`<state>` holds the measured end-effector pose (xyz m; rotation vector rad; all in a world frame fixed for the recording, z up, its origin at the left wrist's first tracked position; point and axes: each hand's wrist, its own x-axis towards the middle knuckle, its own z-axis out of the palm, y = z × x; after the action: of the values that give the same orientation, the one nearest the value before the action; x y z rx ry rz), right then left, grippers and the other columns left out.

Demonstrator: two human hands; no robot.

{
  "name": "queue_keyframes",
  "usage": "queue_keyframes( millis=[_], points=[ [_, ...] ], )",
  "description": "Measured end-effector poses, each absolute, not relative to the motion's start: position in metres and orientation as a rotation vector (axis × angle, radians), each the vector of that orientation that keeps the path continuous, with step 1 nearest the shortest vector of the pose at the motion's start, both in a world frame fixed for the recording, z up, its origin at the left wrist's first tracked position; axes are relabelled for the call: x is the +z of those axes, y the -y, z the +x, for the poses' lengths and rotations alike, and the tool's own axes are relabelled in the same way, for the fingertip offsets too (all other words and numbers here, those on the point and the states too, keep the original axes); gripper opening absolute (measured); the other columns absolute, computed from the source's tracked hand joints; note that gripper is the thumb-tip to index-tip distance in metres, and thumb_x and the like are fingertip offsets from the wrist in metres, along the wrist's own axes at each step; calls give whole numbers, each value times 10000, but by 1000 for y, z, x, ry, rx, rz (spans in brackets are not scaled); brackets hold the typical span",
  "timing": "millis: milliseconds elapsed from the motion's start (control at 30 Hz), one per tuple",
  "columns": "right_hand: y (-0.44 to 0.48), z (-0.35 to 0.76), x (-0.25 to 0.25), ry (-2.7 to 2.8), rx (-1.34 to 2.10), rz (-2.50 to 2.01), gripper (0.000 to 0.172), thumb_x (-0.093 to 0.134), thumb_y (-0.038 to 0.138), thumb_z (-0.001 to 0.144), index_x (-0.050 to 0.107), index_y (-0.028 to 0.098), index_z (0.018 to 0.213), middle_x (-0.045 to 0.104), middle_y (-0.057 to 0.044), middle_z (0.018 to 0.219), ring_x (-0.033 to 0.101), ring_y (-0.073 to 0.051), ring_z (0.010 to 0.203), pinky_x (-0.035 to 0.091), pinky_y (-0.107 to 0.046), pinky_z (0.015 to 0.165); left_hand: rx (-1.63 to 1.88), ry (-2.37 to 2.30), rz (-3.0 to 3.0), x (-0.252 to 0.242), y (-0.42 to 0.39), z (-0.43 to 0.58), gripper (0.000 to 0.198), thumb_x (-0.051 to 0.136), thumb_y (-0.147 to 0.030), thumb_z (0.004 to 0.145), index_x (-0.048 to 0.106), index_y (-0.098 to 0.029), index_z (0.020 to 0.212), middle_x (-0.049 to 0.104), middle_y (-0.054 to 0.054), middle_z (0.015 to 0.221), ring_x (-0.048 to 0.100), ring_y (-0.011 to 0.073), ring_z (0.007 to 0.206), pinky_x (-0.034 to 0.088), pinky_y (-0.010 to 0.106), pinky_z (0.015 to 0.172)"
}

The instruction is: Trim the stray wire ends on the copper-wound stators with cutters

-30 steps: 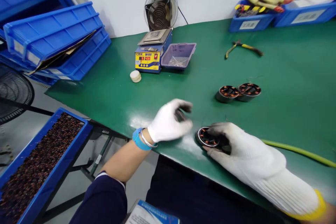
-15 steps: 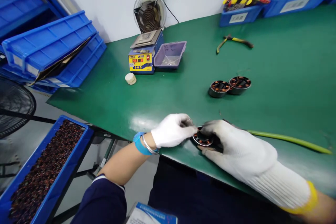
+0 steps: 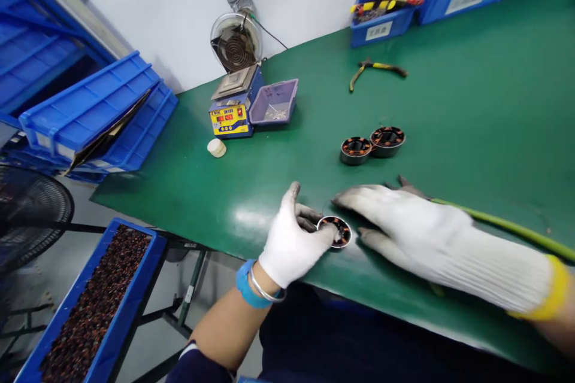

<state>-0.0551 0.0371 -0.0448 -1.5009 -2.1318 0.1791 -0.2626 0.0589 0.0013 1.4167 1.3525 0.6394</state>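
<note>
My left hand (image 3: 294, 245), in a white glove with darkened fingertips, grips a small round motor stator (image 3: 345, 236) near the table's front edge. Its thumb reaches over the rim, and copper windings show inside the ring. Just right of it, my gloved right hand (image 3: 404, 227) is open, thumb and fingers apart and nothing seen between them. Partly behind that hand lies a tool with a long green handle (image 3: 507, 223); its dark metal end peeks out above the knuckles. Farther back, one stator (image 3: 356, 158) stands against a second stator (image 3: 387, 148).
Yellow-and-black pliers (image 3: 368, 64) lie on the green table (image 3: 305, 173). Behind are a solder pot (image 3: 231, 119), a purple tray (image 3: 274, 119), a fume fan (image 3: 236, 51) and blue tool bins (image 3: 380, 32). A blue crate (image 3: 155, 248) of small parts stands lower left.
My right hand has let go of the stator and opened, moving off to the right. My left hand has turned, its thumb now over the ring. The camera view has shifted somewhat.
</note>
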Motion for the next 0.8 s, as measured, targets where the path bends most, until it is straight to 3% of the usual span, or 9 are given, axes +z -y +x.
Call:
queue_keyframes(
  millis=[200,467,600,667,800],
  points=[
    [-49,-74,-45,2189,231,-1351,289,427,295,928,709,238,959,713,-51,1019,655,-242,1046,533,-430,914,486,-1222,1415,15,-76,-264,1085,726,-166,690,142,-182,1605,716,-5,941,642,109,695,564,256,694],
    [-43,-33,-7,2081,124,-1528,382,386,398,940,712,206,891,707,-120,945,654,-249,835,533,-434,753,518,-1265,1469,5,-75,-261,1041,722,-173,688,214,-183,1596,733,1,939,641,118,701,568,255,683],
    [-27,-52,-17,2165,322,-1410,417,383,505,985,728,280,919,722,-44,1026,663,-261,986,459,-560,1007,590,-1284,1395,2,-70,-258,1048,747,-203,683,225,-164,1591,718,4,909,649,130,720,564,256,698],
    [-29,-73,-24,2078,346,-1462,423,369,487,989,723,269,913,723,-42,998,656,-262,969,414,-595,1048,604,-1258,1375,0,-67,-256,1059,751,-210,683,213,-177,1594,702,-15,876,650,130,719,555,246,689],
    [-50,-94,-23,1968,621,-1539,410,367,411,976,710,252,818,725,-15,861,665,-194,795,542,-394,824,586,-1216,1405,-7,-61,-255,1026,728,-238,718,200,-211,1598,644,-68,772,626,109,670,529,226,659]
  ],
)
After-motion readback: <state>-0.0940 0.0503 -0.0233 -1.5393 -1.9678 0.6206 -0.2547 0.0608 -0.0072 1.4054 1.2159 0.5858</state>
